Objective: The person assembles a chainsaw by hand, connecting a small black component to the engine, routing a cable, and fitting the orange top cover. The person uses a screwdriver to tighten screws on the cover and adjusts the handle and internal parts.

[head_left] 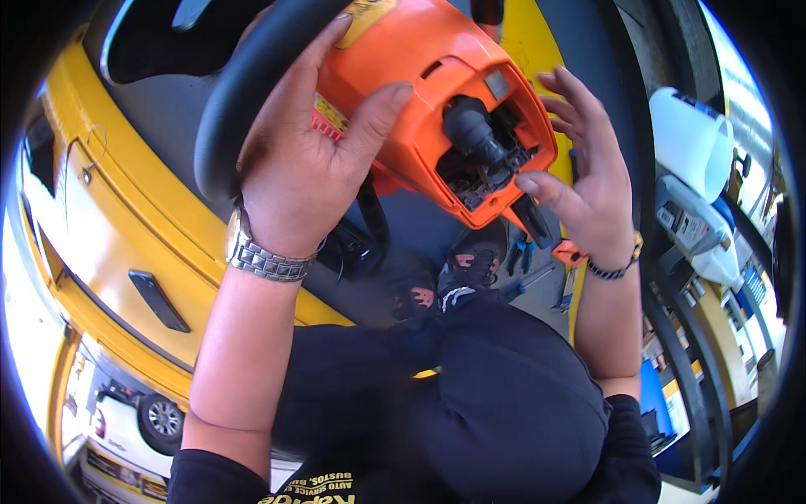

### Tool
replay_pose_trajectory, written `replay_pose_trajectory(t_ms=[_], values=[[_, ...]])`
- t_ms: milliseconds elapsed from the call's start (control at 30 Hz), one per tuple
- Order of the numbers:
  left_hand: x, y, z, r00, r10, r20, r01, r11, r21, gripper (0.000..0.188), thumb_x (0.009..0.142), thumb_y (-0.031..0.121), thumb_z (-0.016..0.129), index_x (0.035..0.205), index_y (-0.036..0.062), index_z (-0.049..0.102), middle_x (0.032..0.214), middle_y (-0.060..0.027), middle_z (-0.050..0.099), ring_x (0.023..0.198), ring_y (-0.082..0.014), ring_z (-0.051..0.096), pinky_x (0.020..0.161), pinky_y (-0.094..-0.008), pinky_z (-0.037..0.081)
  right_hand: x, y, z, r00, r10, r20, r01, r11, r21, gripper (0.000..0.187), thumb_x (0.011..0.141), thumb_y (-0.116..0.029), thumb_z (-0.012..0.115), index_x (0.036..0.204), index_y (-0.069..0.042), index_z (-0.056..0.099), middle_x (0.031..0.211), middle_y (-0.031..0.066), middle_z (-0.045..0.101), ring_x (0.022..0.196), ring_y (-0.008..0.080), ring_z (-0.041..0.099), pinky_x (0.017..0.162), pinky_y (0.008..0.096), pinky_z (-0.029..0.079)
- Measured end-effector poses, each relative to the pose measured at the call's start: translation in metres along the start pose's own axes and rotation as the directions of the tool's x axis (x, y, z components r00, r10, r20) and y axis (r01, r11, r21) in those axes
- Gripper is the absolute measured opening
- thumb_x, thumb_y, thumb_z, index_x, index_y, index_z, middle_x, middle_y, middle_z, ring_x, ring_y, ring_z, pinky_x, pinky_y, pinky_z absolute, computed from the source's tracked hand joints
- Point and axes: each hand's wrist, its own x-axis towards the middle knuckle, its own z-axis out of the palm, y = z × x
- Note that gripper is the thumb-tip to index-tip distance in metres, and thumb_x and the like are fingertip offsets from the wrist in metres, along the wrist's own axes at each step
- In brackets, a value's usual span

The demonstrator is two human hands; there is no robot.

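An orange chainsaw [420, 63] is held up in front of me, tilted, with one end of its casing uncovered. Inside that opening sit a black rubber boot [472, 128] and small, dirty mechanical parts. My left hand [311, 160] grips the orange housing beneath the curved black handle [227, 109], its thumb along the casing and some fingertips hidden. At the opening's right side is my right hand [588, 168], fingers spread and curved; its thumb tip lies at the casing's lower edge, though contact is hard to tell.
On the yellow metal frame [126, 218] at left lies a black phone [159, 301]. Hand tools, including blue-handled pliers [522, 252], lie beyond my shoes [474, 262]. A white bucket [684, 139] and black shelving [684, 336] stand at right; a vehicle wheel [161, 417] shows lower left.
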Motion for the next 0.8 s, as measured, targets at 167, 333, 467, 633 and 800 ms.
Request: replay_pose_trajectory(t_ms=[167, 333, 467, 633, 800], values=[[-0.001, -0.014, 0.017, 0.966, 0.211, -0.147, -0.196, 0.974, 0.111, 0.046, 0.092, 0.033, 0.081, 0.129, 0.0079, 0.071, 0.146, -0.0165, 0.053, 0.133, -0.0315, 0.055, 0.111, -0.0414, 0.045, 0.024, 0.011, -0.010, 0.961, 0.022, 0.276, -0.022, 1.000, -0.005, 0.074, 0.077, -0.033, 0.089, 0.138, -0.004, 0.060, 0.125, 0.0137, 0.068, 0.113, 0.0258, 0.068, 0.098, 0.0383, 0.053], [0.000, -0.024, 0.028, 0.982, 0.122, -0.147, -0.155, 0.959, -0.238, 0.052, 0.088, 0.031, 0.083, 0.128, 0.0017, 0.068, 0.136, -0.0220, 0.060, 0.123, -0.0302, 0.062, 0.105, -0.0401, 0.049, 0.048, -0.003, -0.010, 0.912, 0.153, 0.380, -0.161, 0.987, -0.009, 0.081, 0.070, -0.032, 0.094, 0.133, 0.005, 0.060, 0.116, 0.0206, 0.071, 0.106, 0.0308, 0.071, 0.097, 0.0387, 0.055], [-0.002, -0.014, 0.028, 0.986, 0.041, -0.162, -0.084, 0.961, -0.265, 0.052, 0.089, 0.032, 0.083, 0.125, -0.0029, 0.069, 0.121, -0.0221, 0.069, 0.111, -0.0293, 0.069, 0.100, -0.0362, 0.053, 0.037, 0.006, -0.011, 0.932, 0.045, 0.360, 0.037, 0.975, -0.218, 0.078, 0.077, -0.027, 0.089, 0.144, -0.003, 0.055, 0.126, 0.0133, 0.068, 0.116, 0.0265, 0.069, 0.101, 0.0416, 0.056], [-0.005, -0.003, 0.013, 0.998, -0.033, -0.062, 0.021, 0.982, -0.189, 0.057, 0.091, 0.042, 0.079, 0.126, -0.0019, 0.068, 0.122, -0.0215, 0.071, 0.114, -0.0317, 0.069, 0.103, -0.0366, 0.052, 0.042, 0.012, -0.009, 0.912, 0.142, 0.384, -0.155, 0.988, 0.003, 0.066, 0.085, -0.010, 0.082, 0.143, 0.000, 0.054, 0.125, 0.0135, 0.068, 0.113, 0.0220, 0.070, 0.098, 0.0358, 0.060], [0.000, -0.009, 0.016, 0.994, -0.009, -0.106, -0.021, 0.961, -0.277, 0.055, 0.092, 0.038, 0.078, 0.126, -0.0033, 0.068, 0.126, -0.0222, 0.069, 0.117, -0.0306, 0.067, 0.105, -0.0361, 0.050, 0.047, -0.002, -0.006, 0.914, 0.150, 0.376, -0.126, 0.988, -0.087, 0.068, 0.082, -0.018, 0.086, 0.140, -0.001, 0.056, 0.124, 0.0130, 0.070, 0.113, 0.0241, 0.070, 0.099, 0.0387, 0.058]])
